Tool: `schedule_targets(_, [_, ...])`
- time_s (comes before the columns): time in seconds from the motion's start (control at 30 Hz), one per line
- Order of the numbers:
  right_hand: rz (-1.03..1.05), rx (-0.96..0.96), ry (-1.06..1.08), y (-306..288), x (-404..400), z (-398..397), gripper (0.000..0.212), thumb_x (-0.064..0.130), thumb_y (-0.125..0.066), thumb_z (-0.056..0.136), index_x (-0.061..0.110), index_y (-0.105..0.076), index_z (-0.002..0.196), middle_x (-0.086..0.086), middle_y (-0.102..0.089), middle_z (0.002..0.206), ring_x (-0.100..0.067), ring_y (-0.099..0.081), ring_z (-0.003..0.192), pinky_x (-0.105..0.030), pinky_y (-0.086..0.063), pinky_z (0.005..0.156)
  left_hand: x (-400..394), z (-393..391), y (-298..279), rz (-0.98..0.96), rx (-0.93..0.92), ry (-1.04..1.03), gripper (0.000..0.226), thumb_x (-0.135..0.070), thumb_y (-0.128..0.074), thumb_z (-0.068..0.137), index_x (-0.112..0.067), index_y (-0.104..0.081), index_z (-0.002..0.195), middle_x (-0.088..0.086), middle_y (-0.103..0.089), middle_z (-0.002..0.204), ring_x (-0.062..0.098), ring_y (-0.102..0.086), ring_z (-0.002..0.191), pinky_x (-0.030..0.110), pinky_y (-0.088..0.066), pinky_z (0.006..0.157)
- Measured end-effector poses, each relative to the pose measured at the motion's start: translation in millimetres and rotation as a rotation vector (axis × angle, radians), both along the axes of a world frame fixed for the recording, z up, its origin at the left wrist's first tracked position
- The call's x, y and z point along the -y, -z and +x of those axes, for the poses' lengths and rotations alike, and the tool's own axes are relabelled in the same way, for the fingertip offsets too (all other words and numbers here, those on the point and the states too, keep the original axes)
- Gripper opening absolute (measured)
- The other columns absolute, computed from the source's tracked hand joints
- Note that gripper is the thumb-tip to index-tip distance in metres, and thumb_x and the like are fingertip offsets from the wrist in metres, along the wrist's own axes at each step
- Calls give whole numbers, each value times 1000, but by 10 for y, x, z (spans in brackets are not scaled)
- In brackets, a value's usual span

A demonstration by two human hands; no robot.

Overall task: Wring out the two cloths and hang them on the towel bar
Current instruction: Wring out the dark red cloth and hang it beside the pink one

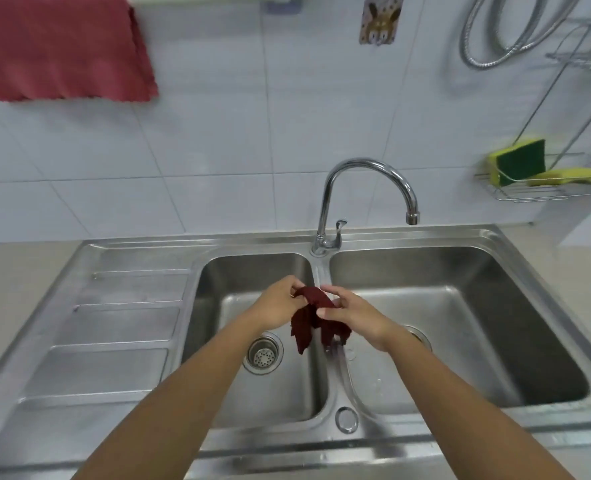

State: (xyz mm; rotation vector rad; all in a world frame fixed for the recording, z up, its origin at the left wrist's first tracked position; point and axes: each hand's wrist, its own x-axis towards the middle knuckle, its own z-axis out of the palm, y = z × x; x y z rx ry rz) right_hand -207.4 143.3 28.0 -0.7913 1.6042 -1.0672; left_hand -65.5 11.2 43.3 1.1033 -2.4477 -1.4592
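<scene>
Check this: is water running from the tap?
No: the faucet spout shows no stream, while both hands wring the dark red cloth.

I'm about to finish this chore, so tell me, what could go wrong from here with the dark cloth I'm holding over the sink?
1. The dark red cloth hangs over the divider between the two basins, so drips may land on the rim rather than in a basin.
2. The left hand and right hand pinch only its bunched top; the loose ends could slip free while twisting.
3. The lighter red cloth already hangs on the wall, perhaps leaving little room beside it.
</scene>
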Motion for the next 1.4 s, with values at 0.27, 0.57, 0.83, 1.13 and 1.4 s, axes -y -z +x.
schedule_targets(0.27, [-144,-101,-95,-207,192,685,42,10,-78,74,14,-61,112,-6,-68,93,-15,-64,83,-29,-51,73,-116,425,-559,222,-273,-194,11,-13,-57,93,-16,-60,103,7,-65,109,20,-65,103,41,-56,91])
schedule_targets(0.57, [-66,-173,-144,-261,398,1171,28,5,-62,74,12,-55,100,-1,-53,65,-9,-51,48,-26,-44,50,-7,1082,-369,461,-398,-654,16,-11,-54,96,-6,-56,111,19,-65,116,27,-66,100,38,-57,81])
schedule_targets(0.83, [164,21,-312,-196,304,1336,18,18,-65,79,13,-50,88,1,-46,55,-10,-39,43,-22,-35,42,-83,1445,-251,691,-448,-587,24,-1,-50,93,-10,-62,113,17,-68,111,27,-67,97,38,-55,84])
schedule_targets(1.13, [445,470,-355,-321,245,1184,13,12,-63,82,5,-61,93,-6,-65,82,-15,-56,65,-29,-53,70,-197,1556,9,-331,-149,-33,75,8,-51,85,-30,-30,146,-4,-43,146,6,-44,130,20,-31,112])
schedule_targets(1.4, [588,499,-670,-381,329,1148,29,17,-50,89,19,-50,61,9,-46,51,-1,-38,41,-10,-30,36,-183,1395,270,-1010,-222,265,57,-13,-65,79,-18,-41,130,2,-55,116,16,-52,102,28,-41,92])
